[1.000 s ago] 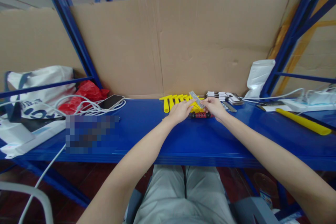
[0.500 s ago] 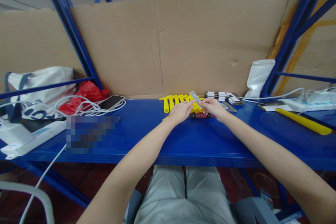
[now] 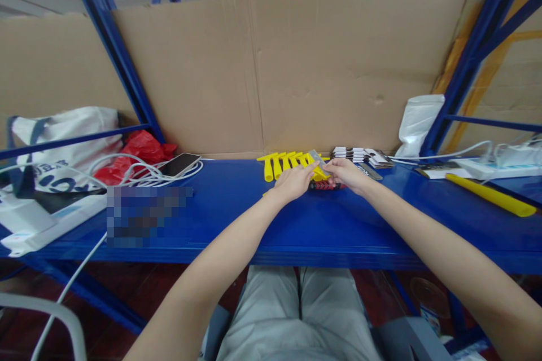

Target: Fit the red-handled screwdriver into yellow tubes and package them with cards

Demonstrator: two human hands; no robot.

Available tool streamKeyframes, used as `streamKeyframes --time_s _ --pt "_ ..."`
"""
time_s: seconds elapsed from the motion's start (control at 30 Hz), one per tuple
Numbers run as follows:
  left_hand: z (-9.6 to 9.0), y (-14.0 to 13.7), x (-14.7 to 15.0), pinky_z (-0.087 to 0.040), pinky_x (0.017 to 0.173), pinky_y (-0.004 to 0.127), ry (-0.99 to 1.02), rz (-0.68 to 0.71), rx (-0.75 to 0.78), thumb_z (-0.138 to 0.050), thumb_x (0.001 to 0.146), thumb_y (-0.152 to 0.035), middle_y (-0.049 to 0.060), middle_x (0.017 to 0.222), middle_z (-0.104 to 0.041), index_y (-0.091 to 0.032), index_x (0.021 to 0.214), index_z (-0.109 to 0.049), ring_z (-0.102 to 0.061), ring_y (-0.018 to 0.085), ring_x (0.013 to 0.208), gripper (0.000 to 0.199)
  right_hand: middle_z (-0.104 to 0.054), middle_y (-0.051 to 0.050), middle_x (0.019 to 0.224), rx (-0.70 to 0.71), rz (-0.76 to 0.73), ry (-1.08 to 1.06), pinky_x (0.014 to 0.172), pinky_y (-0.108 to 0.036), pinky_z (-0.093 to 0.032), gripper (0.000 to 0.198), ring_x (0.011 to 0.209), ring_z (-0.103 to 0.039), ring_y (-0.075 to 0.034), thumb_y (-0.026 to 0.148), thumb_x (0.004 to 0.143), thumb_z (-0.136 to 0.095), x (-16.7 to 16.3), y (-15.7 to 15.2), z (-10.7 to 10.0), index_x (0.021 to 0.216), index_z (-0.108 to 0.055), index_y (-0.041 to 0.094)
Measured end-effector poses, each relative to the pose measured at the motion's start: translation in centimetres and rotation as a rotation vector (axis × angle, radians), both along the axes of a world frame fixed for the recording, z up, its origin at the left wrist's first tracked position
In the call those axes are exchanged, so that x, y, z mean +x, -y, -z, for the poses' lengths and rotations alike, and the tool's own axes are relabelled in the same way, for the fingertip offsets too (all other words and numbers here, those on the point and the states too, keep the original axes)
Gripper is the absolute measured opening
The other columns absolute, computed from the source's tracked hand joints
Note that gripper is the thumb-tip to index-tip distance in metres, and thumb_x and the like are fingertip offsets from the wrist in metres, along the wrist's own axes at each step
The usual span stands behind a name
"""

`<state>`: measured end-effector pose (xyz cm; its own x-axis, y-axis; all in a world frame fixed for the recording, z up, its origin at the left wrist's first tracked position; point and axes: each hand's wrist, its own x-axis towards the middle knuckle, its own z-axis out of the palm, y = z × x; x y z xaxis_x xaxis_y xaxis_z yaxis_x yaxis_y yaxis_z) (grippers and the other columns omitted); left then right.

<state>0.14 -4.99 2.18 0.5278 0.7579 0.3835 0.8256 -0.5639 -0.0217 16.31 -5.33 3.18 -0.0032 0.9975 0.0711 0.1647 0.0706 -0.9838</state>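
Observation:
My left hand and my right hand meet above the back part of the blue tabletop. Between their fingertips is a small flat grey piece, tilted, its kind too small to make out. Both hands look closed on it, though the fingers partly cover it. Several yellow T-shaped tools lie in a row just behind and left of my left hand. A red and black object lies under the fingers, partly covered. Beside my right hand rests a dark flat strip with pale lettering.
Folded black-and-white packets lie by the cardboard wall. A white pouch leans at the right post; a long yellow tool sits farther right. Cables, a phone and a power strip occupy the left.
The grey piece has dropped slightly and shifted a little to the right between my fingers. Both hands stay in nearly the same place.

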Motion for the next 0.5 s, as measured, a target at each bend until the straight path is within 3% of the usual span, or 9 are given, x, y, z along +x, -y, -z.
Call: streamKeyframes --time_s 0.5 --pt "-0.24 0.11 0.03 -0.046 0.08 0.033 0.002 0.007 -0.004 -0.029 0.095 -0.032 0.008 0.111 -0.063 -0.032 0.139 -0.037 -0.06 0.021 0.096 0.045 -0.053 0.002 0.049 -0.071 -0.109 -0.048 0.042 -0.017 -0.042 0.019 0.04 -0.047 -0.006 0.003 0.08 -0.053 0.93 0.52 -0.65 0.065 -0.051 0.014"
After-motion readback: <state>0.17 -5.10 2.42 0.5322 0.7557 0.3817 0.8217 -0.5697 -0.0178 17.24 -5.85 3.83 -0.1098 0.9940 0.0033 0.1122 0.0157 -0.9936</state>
